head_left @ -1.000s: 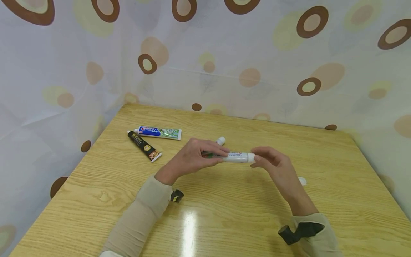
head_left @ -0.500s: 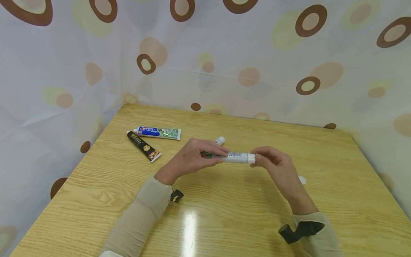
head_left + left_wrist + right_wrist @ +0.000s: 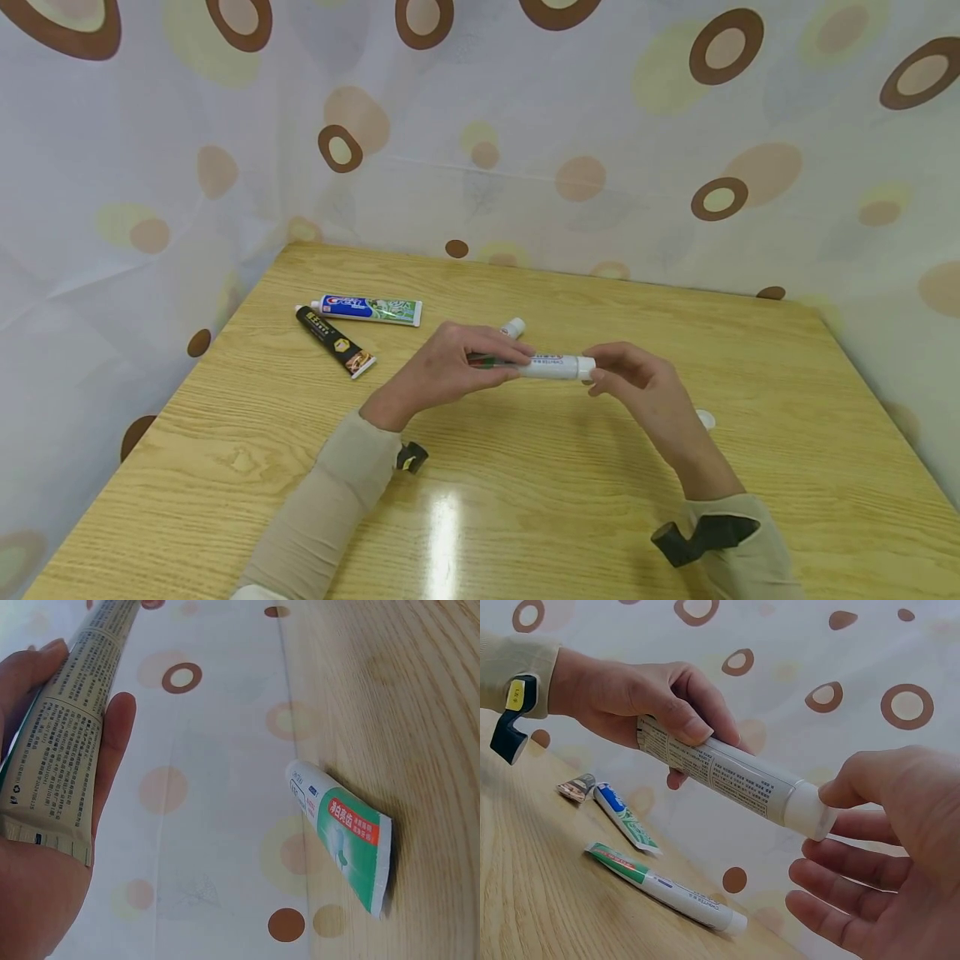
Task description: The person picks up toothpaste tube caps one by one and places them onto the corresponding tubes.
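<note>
My left hand [image 3: 453, 362] grips a white toothpaste tube [image 3: 551, 367] by its tail half, holding it level above the table. Its back, printed with small dark text, shows in the right wrist view. At the tube's other end, my right hand [image 3: 648, 392] pinches the white cap [image 3: 810, 812] between thumb and index finger, the remaining fingers spread below. The cap sits at the tube's end; whether it is threaded on cannot be told. Behind my left hand, a second white-and-green toothpaste tube [image 3: 660, 889] lies on the table, mostly hidden in the head view.
On the wooden table [image 3: 480, 500], a blue-and-green toothpaste tube [image 3: 367, 309] and a black toothpaste tube [image 3: 335, 341] lie at the back left. A small white round piece [image 3: 705, 419] rests beside my right wrist. A patterned sheet [image 3: 480, 125] hangs behind the table.
Both hands keep their places on the tube and its cap. My right fingers shift slightly around the cap; the tube barely moves.
</note>
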Demonstrator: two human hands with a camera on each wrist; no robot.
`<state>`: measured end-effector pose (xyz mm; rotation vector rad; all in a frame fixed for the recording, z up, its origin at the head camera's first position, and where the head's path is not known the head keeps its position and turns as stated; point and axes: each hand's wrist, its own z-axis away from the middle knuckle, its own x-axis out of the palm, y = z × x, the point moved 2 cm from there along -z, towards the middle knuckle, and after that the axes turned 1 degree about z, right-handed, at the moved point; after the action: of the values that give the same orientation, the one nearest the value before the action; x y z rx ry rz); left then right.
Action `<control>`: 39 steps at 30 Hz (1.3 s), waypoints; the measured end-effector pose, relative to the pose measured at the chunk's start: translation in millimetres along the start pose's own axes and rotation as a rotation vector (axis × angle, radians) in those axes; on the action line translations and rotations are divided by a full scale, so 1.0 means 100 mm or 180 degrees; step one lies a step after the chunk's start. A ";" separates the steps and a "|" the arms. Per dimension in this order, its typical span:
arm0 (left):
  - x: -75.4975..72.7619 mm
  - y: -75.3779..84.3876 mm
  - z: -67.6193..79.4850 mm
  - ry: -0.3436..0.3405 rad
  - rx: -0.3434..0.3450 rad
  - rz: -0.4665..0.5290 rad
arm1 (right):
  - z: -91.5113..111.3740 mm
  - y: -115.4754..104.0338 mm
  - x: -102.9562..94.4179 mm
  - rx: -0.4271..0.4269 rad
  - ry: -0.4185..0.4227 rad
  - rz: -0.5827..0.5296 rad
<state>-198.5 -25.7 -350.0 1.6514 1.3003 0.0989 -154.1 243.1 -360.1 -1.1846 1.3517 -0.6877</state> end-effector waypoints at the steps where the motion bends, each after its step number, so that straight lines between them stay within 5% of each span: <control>1: 0.00 0.00 0.00 0.0003 0.0001 0.0008 | 0.00 0.00 0.00 -0.0007 -0.0010 -0.0008; 16: 0.01 0.01 -0.01 -0.0005 0.0024 0.0026 | 0.00 0.00 0.00 0.0075 0.0137 0.0218; 25: 0.02 0.00 0.00 -0.0024 0.0057 -0.0002 | -0.01 -0.03 0.02 -0.0170 0.0229 0.0076; 39: 0.00 0.00 0.00 -0.0005 0.0045 -0.0016 | 0.01 -0.06 0.04 -0.0145 0.0147 0.0016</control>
<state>-198.6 -25.8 -350.1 1.6598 1.3064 0.0857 -151.3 237.6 -356.6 -1.2076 1.4150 -0.6876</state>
